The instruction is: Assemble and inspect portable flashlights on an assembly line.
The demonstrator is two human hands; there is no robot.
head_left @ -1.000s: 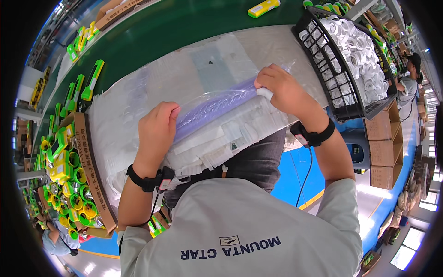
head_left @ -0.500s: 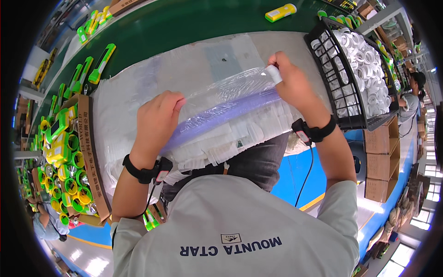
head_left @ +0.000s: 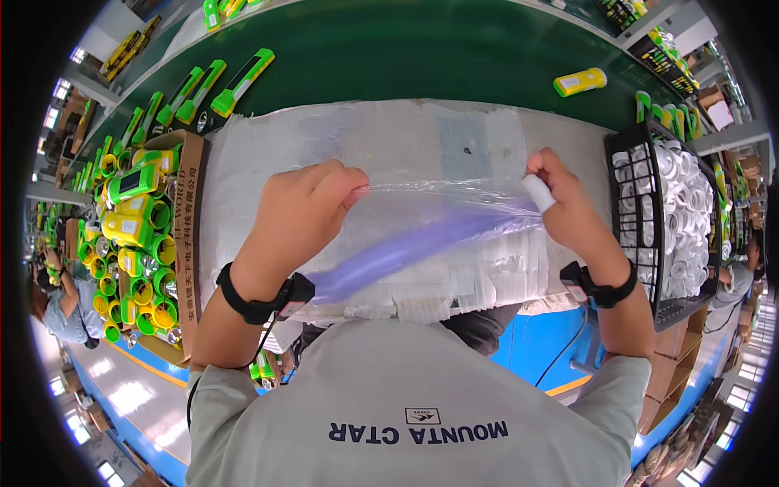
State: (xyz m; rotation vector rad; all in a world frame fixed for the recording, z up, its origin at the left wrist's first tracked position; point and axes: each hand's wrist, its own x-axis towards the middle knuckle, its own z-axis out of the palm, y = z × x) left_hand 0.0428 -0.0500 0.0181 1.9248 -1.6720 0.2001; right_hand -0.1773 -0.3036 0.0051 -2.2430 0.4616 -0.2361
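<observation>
A clear plastic bag (head_left: 442, 207) is held stretched above the padded work surface (head_left: 268, 154), just in front of the chest, w/ a purple-tinted band running across it. The left hand (head_left: 304, 215) is curled shut, film pinched between thumb & fingers at the bag's left end; the right hand (head_left: 568, 207) is likewise closed, the right end nipped by the fingertips, one of which is covered by a white finger cot (head_left: 538, 193). Risk as judged: the film looks thin & is pulled taut, so a harder tug could tear it or make it slip out of the pinch, esp. on the cot side where grip may be slicker. If one end is let go, the bag would probably drop onto the white stack (head_left: 487, 272) seen through it below. Whether anything sits inside the bag can't be told. Containers: a cardboard box (head_left: 188, 211) at the left, touching the surface edge, is packed w/ green & yellow flashlights (head_left: 134, 219), mostly standing on end; a black wire basket (head_left: 629, 235) at the right is filled w/ white ring-shaped parts (head_left: 677, 211), piled loosely. More green tools (head_left: 239, 81) & one yellow item (head_left: 580, 81) are laid on the green belt (head_left: 422, 57) beyond, well apart from both hands. The box is close to the left elbow, so it could be knocked by a wide arm swing.
</observation>
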